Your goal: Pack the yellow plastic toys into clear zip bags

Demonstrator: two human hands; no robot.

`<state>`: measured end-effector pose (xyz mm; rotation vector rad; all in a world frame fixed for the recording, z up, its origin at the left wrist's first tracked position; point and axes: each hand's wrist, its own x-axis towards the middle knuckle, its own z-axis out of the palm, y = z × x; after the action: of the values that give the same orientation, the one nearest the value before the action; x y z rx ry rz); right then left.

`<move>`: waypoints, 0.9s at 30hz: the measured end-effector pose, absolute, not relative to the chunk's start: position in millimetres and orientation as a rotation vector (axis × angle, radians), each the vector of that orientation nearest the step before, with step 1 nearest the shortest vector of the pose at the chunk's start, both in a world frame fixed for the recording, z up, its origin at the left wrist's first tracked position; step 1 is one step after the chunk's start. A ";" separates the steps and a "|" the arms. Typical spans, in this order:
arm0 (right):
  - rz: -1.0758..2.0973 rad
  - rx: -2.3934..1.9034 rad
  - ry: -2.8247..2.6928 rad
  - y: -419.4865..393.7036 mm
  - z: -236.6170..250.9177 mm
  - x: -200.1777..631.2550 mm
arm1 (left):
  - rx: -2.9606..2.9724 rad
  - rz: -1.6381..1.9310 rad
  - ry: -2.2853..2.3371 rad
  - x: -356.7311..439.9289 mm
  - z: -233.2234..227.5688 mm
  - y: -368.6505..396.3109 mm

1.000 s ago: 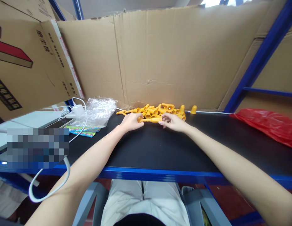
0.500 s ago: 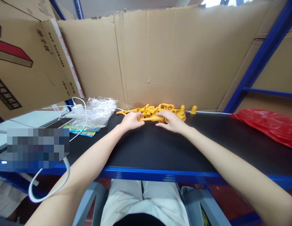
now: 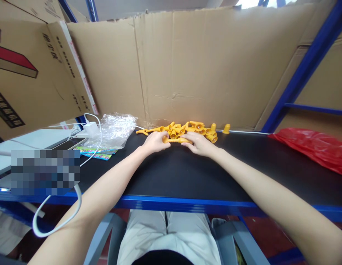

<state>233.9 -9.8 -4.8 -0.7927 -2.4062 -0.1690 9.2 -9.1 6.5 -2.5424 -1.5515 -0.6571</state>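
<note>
A yellow plastic piece with a slim ribbed stem (image 3: 175, 140) spans the gap between my two hands, just above the black tabletop. My left hand (image 3: 155, 142) is closed on its rounded, cup-like left end. The fingers of my right hand (image 3: 198, 143) pinch its right end, part of which they cover. Right behind both hands lies a heap of similar yellow plastic pieces (image 3: 178, 130), some cup-shaped and some branched. One yellow cup (image 3: 226, 129) stands apart at the right of the heap.
Cardboard (image 3: 204, 70) walls the back of the black table (image 3: 187, 176). To the left lie a clear plastic bag (image 3: 118, 129), colourful packets (image 3: 100, 155), a phone (image 3: 67, 144) and white cables. A red plastic bag (image 3: 314, 145) lies at the right.
My right hand has shifted slightly left and closed on the right end of the yellow piece. My left hand keeps its hold, almost in the same place.
</note>
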 end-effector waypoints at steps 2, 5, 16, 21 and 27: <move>-0.076 -0.830 -2.374 -9.0 -4.4 232.4 | -2.514 -0.655 -1.522 9.7 6.7 -9.8; 0.129 -0.906 -2.329 -8.9 -2.0 231.8 | -2.460 -0.620 -1.503 11.9 8.0 -13.9; 0.563 -1.049 -2.313 -13.4 2.7 239.2 | -2.473 -0.623 -1.466 17.0 6.9 -19.1; -0.221 -0.854 -2.420 -9.1 -3.6 238.7 | -2.626 -0.752 -1.587 11.6 1.7 -6.3; -0.354 -0.779 -2.541 -15.4 4.5 235.3 | -2.602 -0.739 -1.575 11.8 5.7 -9.9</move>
<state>235.3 -15.4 4.5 -0.7794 -2.5409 -0.3539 11.8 -9.9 5.7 -2.6019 -1.5751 -0.7392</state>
